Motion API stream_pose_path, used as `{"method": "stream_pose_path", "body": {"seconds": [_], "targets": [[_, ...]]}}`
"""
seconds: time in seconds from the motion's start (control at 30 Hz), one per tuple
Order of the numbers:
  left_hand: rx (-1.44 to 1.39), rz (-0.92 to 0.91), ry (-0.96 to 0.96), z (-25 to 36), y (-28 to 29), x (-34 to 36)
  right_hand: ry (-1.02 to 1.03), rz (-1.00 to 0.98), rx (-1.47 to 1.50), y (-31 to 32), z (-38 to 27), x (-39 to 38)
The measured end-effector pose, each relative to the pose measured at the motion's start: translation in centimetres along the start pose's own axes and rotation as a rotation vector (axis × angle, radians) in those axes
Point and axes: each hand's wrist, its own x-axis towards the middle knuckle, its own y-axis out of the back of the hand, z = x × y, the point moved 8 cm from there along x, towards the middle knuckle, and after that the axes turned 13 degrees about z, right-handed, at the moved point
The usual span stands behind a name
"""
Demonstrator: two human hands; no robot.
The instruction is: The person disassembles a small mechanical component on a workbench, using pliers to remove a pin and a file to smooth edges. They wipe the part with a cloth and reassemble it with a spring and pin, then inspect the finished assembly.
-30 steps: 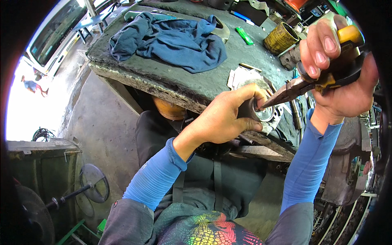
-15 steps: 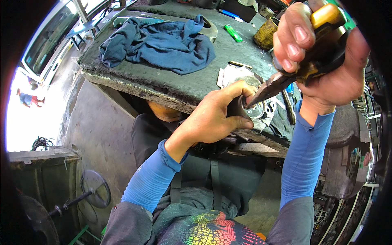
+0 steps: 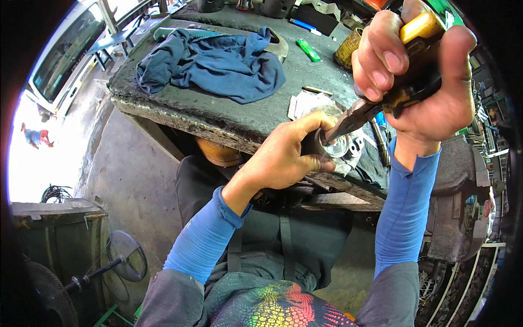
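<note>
The left hand point(image 3: 280, 158) was wrapped around a short metal cylinder point(image 3: 329, 145), its grip closed on the dark outer wall with the thumb lying over the top and the fingers curled beneath, so that the open, shiny end faced up toward the tool. It held the piece just off the near edge of the counter point(image 3: 218, 117), seemingly so that the part stayed steady and could be turned while being worked. The right hand point(image 3: 422, 76) was raised above and to the right, its grip clenched tight on the yellow-and-black handles of a pair of long-nosed pliers point(image 3: 376, 101); the slim nose sloped down and left, with its tip reaching into the cylinder's open mouth. Squeezing the handles that firmly suggested the nose was pinching or prying something inside the bore, though what it caught was too small to tell. On the counter behind lay a crumpled blue cloth point(image 3: 215, 62), well apart from the work, and a green lighter point(image 3: 308, 49) near a brass-coloured can point(image 3: 348, 49). Pale paper point(image 3: 305, 103) lay just behind the cylinder, and other metal parts sat beside it, partly hidden by the hands. Both forearms wore blue sleeves.
</note>
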Motion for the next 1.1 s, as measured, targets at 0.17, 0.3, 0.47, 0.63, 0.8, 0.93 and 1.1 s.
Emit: {"method": "stream_pose_path", "body": {"seconds": [0.17,0.3,0.47,0.63,0.8,0.93,1.1], "targets": [[-0.012,-0.007,-0.022,-0.1,0.0,-0.1,-0.017,0.101,-0.247,-3.4,-0.7,-0.2],[-0.09,-0.026,0.006,-0.8,-0.3,0.0,-0.152,0.022,-0.148,-0.5,-3.3,-0.8],[-0.085,-0.001,-0.123,1.4,-0.1,0.1,0.053,0.435,-0.244,2.6,-7.9,-3.1],[-0.017,-0.084,-0.134,1.7,-0.3,0.5,0.134,0.574,-0.361,3.7,-7.8,-5.4],[-0.002,-0.075,-0.126,1.8,-0.3,0.5,0.151,0.564,-0.332,3.7,-7.6,-5.7],[-0.006,-0.082,-0.143,2.0,-0.3,0.5,0.176,0.604,-0.322,3.4,-7.6,-6.1],[-0.044,-0.044,-0.19,2.0,-0.2,0.4,0.118,0.632,-0.263,4.6,-6.7,-6.4]]}}
